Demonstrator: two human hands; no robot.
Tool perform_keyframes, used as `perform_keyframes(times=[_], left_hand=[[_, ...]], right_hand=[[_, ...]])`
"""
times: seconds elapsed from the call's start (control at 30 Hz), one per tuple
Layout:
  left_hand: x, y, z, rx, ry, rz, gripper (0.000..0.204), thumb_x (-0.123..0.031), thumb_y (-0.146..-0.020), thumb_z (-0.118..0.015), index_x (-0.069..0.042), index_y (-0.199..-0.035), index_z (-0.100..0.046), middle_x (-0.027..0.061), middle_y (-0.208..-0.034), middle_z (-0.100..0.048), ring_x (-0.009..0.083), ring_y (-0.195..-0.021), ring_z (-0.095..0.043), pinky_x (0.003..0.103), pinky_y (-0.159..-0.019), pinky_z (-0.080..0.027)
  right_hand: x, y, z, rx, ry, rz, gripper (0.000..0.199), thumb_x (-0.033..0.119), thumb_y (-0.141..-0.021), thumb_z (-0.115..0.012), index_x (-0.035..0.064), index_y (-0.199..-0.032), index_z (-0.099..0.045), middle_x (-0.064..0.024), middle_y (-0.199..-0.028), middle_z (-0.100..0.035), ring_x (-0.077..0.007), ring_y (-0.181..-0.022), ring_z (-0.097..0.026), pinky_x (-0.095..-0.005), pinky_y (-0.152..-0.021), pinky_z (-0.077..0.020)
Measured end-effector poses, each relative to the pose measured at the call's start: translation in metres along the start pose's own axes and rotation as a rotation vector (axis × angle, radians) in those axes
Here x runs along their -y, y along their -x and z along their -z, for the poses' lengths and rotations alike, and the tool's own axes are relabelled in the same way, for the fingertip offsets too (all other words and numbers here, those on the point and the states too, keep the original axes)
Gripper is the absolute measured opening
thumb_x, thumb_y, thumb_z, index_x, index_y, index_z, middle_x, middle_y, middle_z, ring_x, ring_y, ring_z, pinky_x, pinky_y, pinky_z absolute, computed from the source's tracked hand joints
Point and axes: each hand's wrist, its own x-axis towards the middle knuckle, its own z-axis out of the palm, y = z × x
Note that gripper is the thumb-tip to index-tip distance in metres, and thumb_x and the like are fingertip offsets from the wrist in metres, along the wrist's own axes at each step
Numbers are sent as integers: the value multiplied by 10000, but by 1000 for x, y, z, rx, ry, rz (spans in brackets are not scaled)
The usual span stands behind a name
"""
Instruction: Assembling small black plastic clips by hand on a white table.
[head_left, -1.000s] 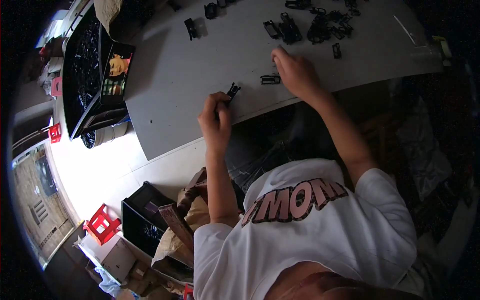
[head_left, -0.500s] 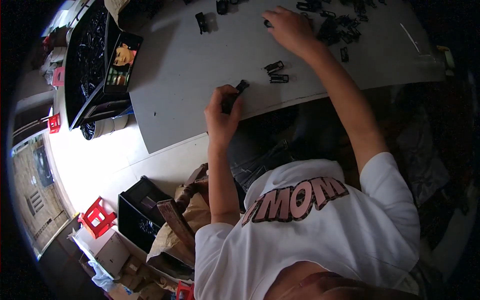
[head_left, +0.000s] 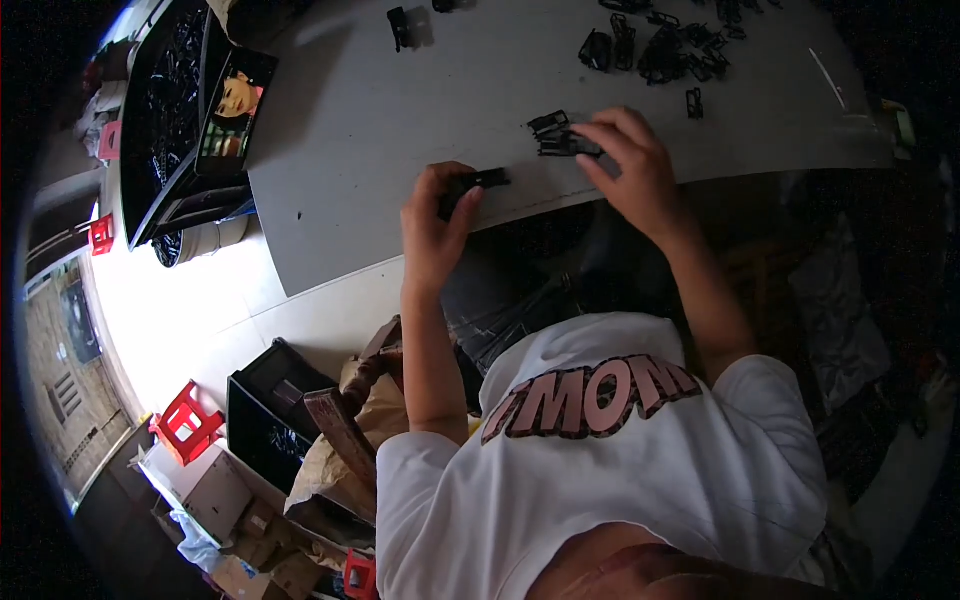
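My left hand [head_left: 436, 215] is closed round a black plastic piece [head_left: 488, 179] at the table's near edge. One narrow end of it sticks out to the right past the thumb and fingers. My right hand [head_left: 632, 168] is just right of it, thumb and fingers curled round a small black plastic piece [head_left: 586, 147]. That piece lies against or over another black frame-like piece [head_left: 553, 146], and where one ends I cannot make out. Just beyond lies one more black frame piece [head_left: 547, 122], touched by neither hand.
A loose heap of black plastic pieces [head_left: 664, 55] lies at the far right of the grey table [head_left: 350, 130], with a single piece [head_left: 694, 102] nearer. Another piece [head_left: 400, 29] is at the far left. A phone with a lit screen [head_left: 236, 105] leans against a black bin [head_left: 160, 130].
My right hand has come back from the far side of the table to the frame pieces near its edge. My left hand has turned its piece, so the end now points right.
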Motion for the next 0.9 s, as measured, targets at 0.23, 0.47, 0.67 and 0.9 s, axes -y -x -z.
perform_keyframes(times=[0.23,0.47,0.67,0.9], left_hand=[[3,-1,-3,-22,-26,-120,239,-48,-771,-682,-41,-1000,-616,59,-752,-608,113,-647,-520,246,-636,-441],[1,-1,-7,-7,-90,-63,260,-37,-731,-695,-61,-986,-656,44,-707,-589,105,-592,-495,239,-578,-430],[9,-2,-7,8,-109,-73,308,-62,-716,-710,-84,-1020,-663,74,-709,-620,132,-587,-535,265,-591,-454],[-1,1,-16,-5,-167,-39,325,-81,-730,-711,-94,-1051,-665,106,-791,-664,166,-627,-597,276,-639,-483]], right_hand=[[6,-3,-16,45,84,76,316,37,-708,-707,23,-1007,-605,-96,-983,-550,-264,-886,-576,-348,-751,-490],[12,-2,-24,136,56,-28,302,64,-713,-693,23,-995,-595,-114,-968,-566,-298,-879,-591,-365,-751,-500],[36,-5,-30,195,-148,32,305,45,-697,-690,18,-984,-591,-120,-937,-559,-292,-847,-591,-358,-727,-503],[50,-8,-35,211,6,165,318,4,-688,-695,12,-988,-590,-108,-917,-524,-283,-872,-572,-354,-726,-495]])
